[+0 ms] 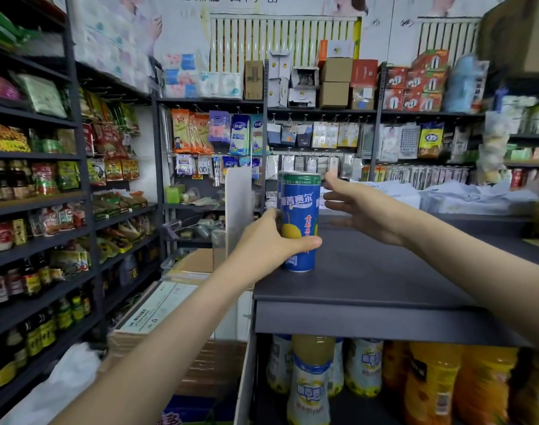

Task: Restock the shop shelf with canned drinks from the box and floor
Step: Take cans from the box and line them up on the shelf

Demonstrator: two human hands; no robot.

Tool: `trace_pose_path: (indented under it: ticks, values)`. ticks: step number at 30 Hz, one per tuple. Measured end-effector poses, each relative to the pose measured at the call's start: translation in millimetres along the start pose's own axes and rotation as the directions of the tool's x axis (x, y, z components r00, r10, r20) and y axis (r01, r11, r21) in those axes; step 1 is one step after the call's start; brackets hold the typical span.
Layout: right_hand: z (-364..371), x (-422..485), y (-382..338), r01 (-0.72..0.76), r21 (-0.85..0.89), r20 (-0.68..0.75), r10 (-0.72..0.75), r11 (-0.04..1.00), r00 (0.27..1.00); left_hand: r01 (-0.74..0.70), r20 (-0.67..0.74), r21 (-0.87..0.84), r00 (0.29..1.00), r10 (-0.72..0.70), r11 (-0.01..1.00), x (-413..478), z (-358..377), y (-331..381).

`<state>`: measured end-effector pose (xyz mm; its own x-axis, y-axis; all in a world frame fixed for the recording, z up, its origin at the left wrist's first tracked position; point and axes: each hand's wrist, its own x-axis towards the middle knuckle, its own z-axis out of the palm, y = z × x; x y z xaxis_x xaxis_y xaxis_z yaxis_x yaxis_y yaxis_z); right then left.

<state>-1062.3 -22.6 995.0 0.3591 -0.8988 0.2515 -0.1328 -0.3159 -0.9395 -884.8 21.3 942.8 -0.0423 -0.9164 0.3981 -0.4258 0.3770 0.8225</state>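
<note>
A tall blue drink can (pixel 299 207) with a green top band and a yellow fruit picture stands upright on the dark grey top shelf (pixel 384 271), near its left edge. My left hand (pixel 268 243) grips the can's lower half, thumb across the front. A second can seems to stand right behind it, mostly hidden. My right hand (pixel 357 207) hovers just right of the can's upper part with fingers spread and straight, holding nothing.
Bottled yellow and orange drinks (pixel 369 372) fill the shelf below. A white divider panel (pixel 239 207) rises at the shelf's left end. Stacked cardboard boxes (pixel 158 314) lie on the floor to the left. Stocked dark racks (pixel 38 210) line the left side.
</note>
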Motion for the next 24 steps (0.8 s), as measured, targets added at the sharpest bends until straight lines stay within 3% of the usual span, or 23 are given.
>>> trace_pose_path:
  ticks: [3, 5, 11, 14, 19, 24]
  values:
    - [-2.9, 3.2, 5.8, 0.016, 0.013, 0.119, -0.017, 1.000, 0.993, -0.085, -0.116, 0.211, 0.987, 0.112, 0.974, -0.3, 2.0, 5.0]
    - [-2.6, 9.5, 12.4, -0.003, 0.038, 0.174, -0.004, 0.999, 0.985, -0.132, -0.121, 0.218, 0.980, 0.161, 0.967, 0.5, 2.2, 5.1]
    - [11.6, 15.0, 23.6, 0.014, 0.043, 0.336, -0.028, 0.999, 0.941, -0.055, 0.024, -0.034, 0.998, 0.056, 0.998, 11.1, -3.3, -2.0]
    - [15.1, 11.9, 22.8, 0.064, 0.019, 0.406, -0.066, 0.998, 0.912, -0.064, 0.121, -0.142, 0.989, 0.082, 0.988, 16.8, -2.8, -6.0]
    - [16.6, 14.5, 23.2, 0.087, -0.036, 0.336, -0.070, 0.996, 0.939, -0.116, 0.121, -0.091, 0.985, 0.127, 0.989, 20.4, -1.2, -7.7]
    - [16.1, 14.3, 21.6, 0.098, -0.024, 0.373, -0.082, 0.995, 0.924, -0.150, 0.086, 0.007, 0.985, 0.149, 0.989, 15.3, -2.2, -2.9]
